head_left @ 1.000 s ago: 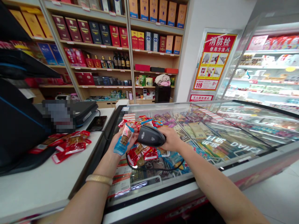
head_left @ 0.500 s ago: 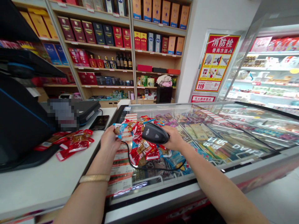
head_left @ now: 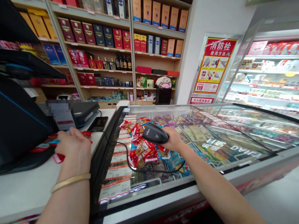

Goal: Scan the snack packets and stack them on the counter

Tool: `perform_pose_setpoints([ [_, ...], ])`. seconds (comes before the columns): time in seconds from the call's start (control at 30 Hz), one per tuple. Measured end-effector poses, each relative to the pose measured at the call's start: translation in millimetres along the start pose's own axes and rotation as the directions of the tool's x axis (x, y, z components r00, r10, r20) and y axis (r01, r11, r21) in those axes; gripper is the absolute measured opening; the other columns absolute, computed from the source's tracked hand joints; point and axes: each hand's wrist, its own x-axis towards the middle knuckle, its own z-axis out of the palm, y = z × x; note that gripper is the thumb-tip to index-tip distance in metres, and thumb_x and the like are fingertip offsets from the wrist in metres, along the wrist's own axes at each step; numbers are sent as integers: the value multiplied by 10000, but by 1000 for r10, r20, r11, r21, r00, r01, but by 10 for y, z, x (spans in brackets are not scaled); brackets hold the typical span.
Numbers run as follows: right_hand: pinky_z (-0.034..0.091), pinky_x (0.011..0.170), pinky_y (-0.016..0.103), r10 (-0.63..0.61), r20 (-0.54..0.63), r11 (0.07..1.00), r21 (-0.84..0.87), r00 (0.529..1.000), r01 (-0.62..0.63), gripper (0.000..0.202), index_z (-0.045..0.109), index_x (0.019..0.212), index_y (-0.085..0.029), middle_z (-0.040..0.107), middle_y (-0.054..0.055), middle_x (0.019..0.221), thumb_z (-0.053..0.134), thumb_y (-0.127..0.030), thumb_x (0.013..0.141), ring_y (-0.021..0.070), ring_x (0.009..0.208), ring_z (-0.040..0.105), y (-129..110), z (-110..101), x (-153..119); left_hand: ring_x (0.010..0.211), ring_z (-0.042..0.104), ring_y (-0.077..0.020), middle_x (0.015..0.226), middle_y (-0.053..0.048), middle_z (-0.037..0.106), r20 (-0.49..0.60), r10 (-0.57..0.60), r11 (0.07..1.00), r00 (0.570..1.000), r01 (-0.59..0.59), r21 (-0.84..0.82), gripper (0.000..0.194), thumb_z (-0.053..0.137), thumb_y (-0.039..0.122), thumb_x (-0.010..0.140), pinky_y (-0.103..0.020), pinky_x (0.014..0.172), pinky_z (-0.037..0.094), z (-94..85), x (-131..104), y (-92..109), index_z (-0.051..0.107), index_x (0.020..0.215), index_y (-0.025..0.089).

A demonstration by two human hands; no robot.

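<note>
My right hand point(head_left: 173, 139) is wrapped round the handle of a black barcode scanner point(head_left: 154, 133), above the glass freezer lid. Beneath and beside the scanner lie several red and blue snack packets point(head_left: 141, 149) on the glass, with the scanner's black cable point(head_left: 127, 152) looping around them. My left hand point(head_left: 73, 144), a gold bracelet at its wrist, is over red packets point(head_left: 87, 134) on the white counter. Its back faces me; the fingertips are hidden, and a blue packet point(head_left: 54, 141) shows at their left edge, so its hold is unclear.
At the left stands a black checkout machine point(head_left: 21, 118). A phone point(head_left: 98, 123) lies near the edge of the white counter point(head_left: 28, 193). Shelves of boxes and bottles point(head_left: 102, 45) line the back wall. Frozen goods point(head_left: 198, 133) show through the freezer glass.
My left hand has moved left and back from above the freezer to the packets on the counter, along with the small blue packet. My right hand and the scanner are nearly unmoved.
</note>
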Motion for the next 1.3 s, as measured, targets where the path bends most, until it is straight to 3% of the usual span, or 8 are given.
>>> perform_pose_setpoints([
  [0.13, 504, 707, 303, 35, 23, 999, -17, 999, -35, 193, 617, 892, -207, 692, 65, 814, 656, -284, 720, 215, 760, 649, 37, 0, -11, 578, 586, -102, 567, 15, 404, -340, 117, 982, 933, -160, -101, 241, 401, 274, 931, -178, 466, 477, 217, -271, 27, 359, 696, 239],
  [0.23, 502, 711, 306, 45, 7, 999, -7, 999, -45, 209, 623, 916, -198, 694, 71, 826, 650, -299, 734, 213, 761, 647, 61, 11, -21, 652, 610, -101, 631, 26, 494, -315, 159, 983, 936, -180, -38, 182, 467, 197, 869, -196, 542, 502, 496, -517, -15, 377, 714, 224],
  [0.33, 497, 695, 307, 64, -11, 998, -13, 998, -64, 190, 629, 880, -195, 691, 67, 804, 658, -324, 744, 208, 730, 638, 81, 24, -31, 603, 592, -106, 659, 22, 589, -179, 142, 990, 974, -136, 46, 131, 651, 173, 704, -192, 504, 455, 752, -729, -148, 535, 763, 190],
  [0.4, 497, 699, 306, 82, -10, 996, -23, 997, -82, 182, 633, 878, -194, 692, 65, 804, 660, -324, 753, 206, 730, 637, 91, 27, -36, 569, 570, -117, 650, -6, 626, 36, 127, 969, 991, -132, 209, 186, 746, 208, 606, -195, 475, 409, 872, -855, -261, 628, 742, 161],
  [0.53, 503, 728, 309, 86, 10, 995, -42, 996, -86, 209, 643, 912, -194, 701, 70, 842, 677, -324, 751, 210, 768, 646, 101, 20, -34, 572, 548, -144, 643, -28, 658, 515, 7, 762, 857, -338, 552, 271, 803, 381, 533, -235, 515, 405, 990, -1049, -445, 695, 664, 170],
  [0.73, 511, 730, 312, 60, -3, 998, -33, 998, -60, 236, 654, 947, -187, 710, 80, 863, 665, -309, 746, 216, 777, 659, 95, 14, -24, 520, 494, -158, 545, -9, 621, 644, -149, 557, 751, -474, 682, 240, 787, 407, 525, -259, 518, 354, 993, -1085, -543, 696, 591, 196],
  [0.9, 515, 738, 314, 56, 6, 998, -37, 998, -56, 252, 655, 966, -185, 715, 86, 874, 657, -310, 747, 216, 790, 663, 87, 10, -19, 515, 485, -155, 511, -5, 587, 622, -56, 572, 781, -486, 661, 179, 761, 364, 583, -251, 514, 347, 968, -1016, -599, 689, 571, 200],
  [1.3, 500, 733, 315, 65, 4, 996, -63, 998, -65, 241, 650, 945, -191, 707, 75, 848, 667, -343, 759, 215, 783, 653, 115, 29, -39, 509, 606, -132, 709, 6, 616, 273, 154, 930, 950, -233, 284, 146, 692, 252, 722, -220, 449, 508, 1000, -1029, -535, 564, 754, 190],
])
